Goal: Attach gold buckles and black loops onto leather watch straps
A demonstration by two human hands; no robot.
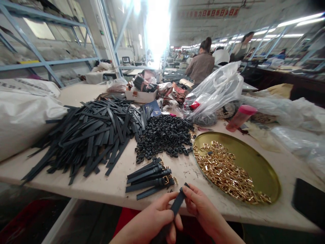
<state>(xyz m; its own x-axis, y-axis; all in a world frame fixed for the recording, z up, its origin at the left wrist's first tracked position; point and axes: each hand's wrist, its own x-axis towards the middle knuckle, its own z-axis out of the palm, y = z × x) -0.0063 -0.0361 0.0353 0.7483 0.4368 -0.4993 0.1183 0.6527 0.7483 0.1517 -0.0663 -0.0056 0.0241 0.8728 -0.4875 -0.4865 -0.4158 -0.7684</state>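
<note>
A flat black strap [178, 202] runs through my left hand [162, 213], whose fingers wrap round it near the table's front edge. At the strap's upper end, my right hand [196, 200] pinches the tip between thumb and fingers. Whether a buckle sits at that end is hidden. Just beyond my hands lies a small stack of straps with gold buckles [149, 178]. Behind it is a heap of small black loops [165, 135]. A round gold tray [264, 169] to the right holds a pile of gold buckles [225, 169].
A big pile of loose black straps [101, 132] covers the table's left part, beside a white sack [22, 115]. Clear plastic bags [218, 91] and a pink-lidded container [241, 118] stand behind the tray. A dark flat object [309, 201] lies far right. Other people [201, 64] are in the background.
</note>
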